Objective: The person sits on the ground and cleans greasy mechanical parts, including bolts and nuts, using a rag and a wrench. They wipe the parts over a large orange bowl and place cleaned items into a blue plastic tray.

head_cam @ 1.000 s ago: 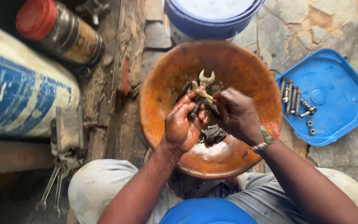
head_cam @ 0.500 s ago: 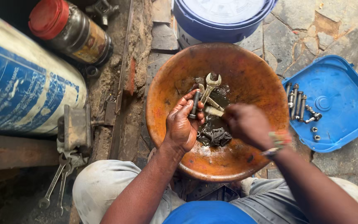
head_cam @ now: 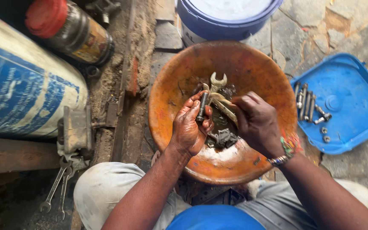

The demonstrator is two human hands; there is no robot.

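Observation:
An orange bowl (head_cam: 179, 81) sits between my knees with dirty metal parts and an open-ended spanner (head_cam: 217, 81) in its middle. My left hand (head_cam: 189, 127) grips a dark bolt (head_cam: 202, 107) upright over the bowl. My right hand (head_cam: 256, 121) hovers beside it above the parts, fingers curled toward the spanner's shaft; whether it holds anything is hidden. A beaded bracelet (head_cam: 287, 149) is on the right wrist.
A blue lid (head_cam: 354, 123) on the right holds several bolts (head_cam: 305, 100) and nuts. A blue bucket (head_cam: 222, 21) stands behind the bowl. At left lie a blue-and-white cylinder (head_cam: 18, 93), a red-capped bottle (head_cam: 69, 32) and two spanners (head_cam: 58, 191) on the ground.
My hands have drawn apart over the bowl. The left hand has turned the bolt upright, and the right hand has shifted right of the spanner.

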